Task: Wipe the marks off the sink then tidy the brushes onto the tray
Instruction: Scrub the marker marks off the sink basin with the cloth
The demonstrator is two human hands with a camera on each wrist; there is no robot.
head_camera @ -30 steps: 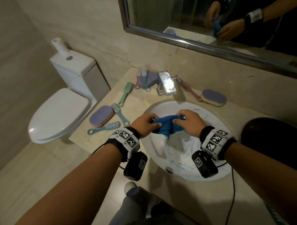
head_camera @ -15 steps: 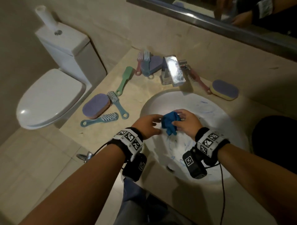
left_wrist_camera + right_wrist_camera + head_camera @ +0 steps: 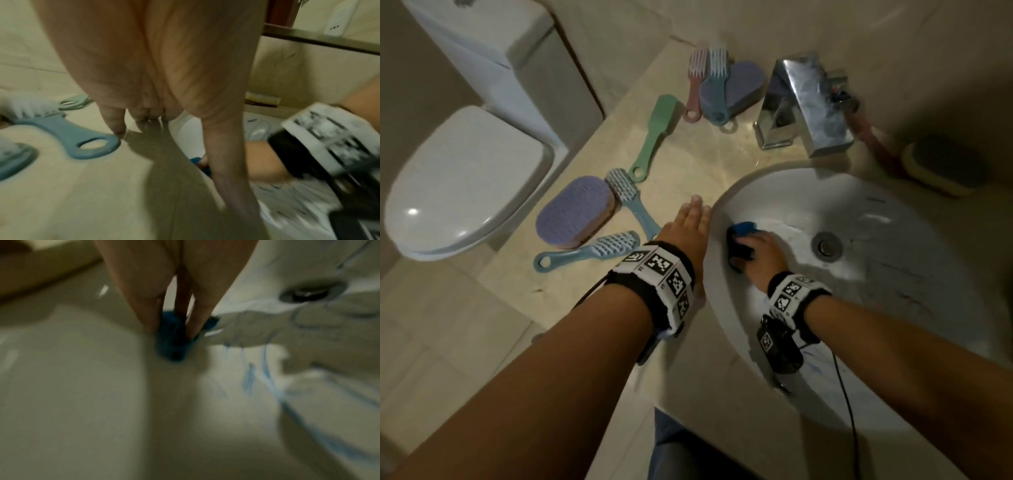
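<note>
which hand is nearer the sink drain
Right. The right hand presses the blue cloth inside the basin, just beside the drain; the left hand rests on the countertop outside the rim.

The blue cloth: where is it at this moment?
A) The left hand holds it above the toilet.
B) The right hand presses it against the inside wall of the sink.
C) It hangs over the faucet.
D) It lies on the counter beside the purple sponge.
B: the right hand presses the bunched blue cloth against the white wall of the sink, while the left hand rests flat on the counter at the sink's edge.
</note>
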